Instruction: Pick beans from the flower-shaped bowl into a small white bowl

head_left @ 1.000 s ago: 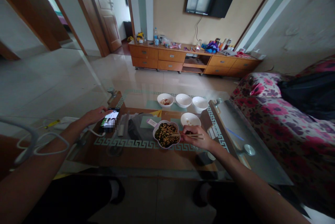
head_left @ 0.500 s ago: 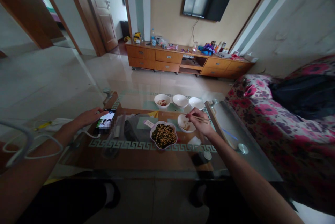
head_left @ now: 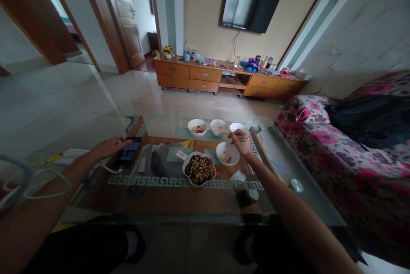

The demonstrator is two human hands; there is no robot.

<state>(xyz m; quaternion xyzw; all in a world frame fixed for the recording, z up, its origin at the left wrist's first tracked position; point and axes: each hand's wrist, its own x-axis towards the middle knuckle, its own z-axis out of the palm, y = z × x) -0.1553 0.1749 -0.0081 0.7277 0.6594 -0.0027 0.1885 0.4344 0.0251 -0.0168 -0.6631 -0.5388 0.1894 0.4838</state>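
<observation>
My right hand (head_left: 242,142) grips a pair of chopsticks (head_left: 228,134), whose tips point left over the middle white bowl (head_left: 219,128); a small dark speck shows in that bowl. Just below the hand stands another white bowl (head_left: 228,150) with pale brown bits in it. A flower-shaped bowl (head_left: 199,169) full of dark and yellow pieces, perhaps beans, sits nearer to me. My left hand (head_left: 110,146) lies with its fingers stretched out, fingertips at the top of a phone (head_left: 128,151). A white cable runs to the phone's lower end.
Two more white bowls stand in the back row, the left one (head_left: 197,128) holding reddish bits, the right one (head_left: 238,128) partly behind my hand. A crumpled tissue (head_left: 237,176) lies on the glass table (head_left: 160,205). A flowered sofa (head_left: 336,137) stands at the right.
My right hand has moved up and left a little, bringing the chopsticks from the near white bowl to the middle back bowl. The phone's screen has turned from bright to dark.
</observation>
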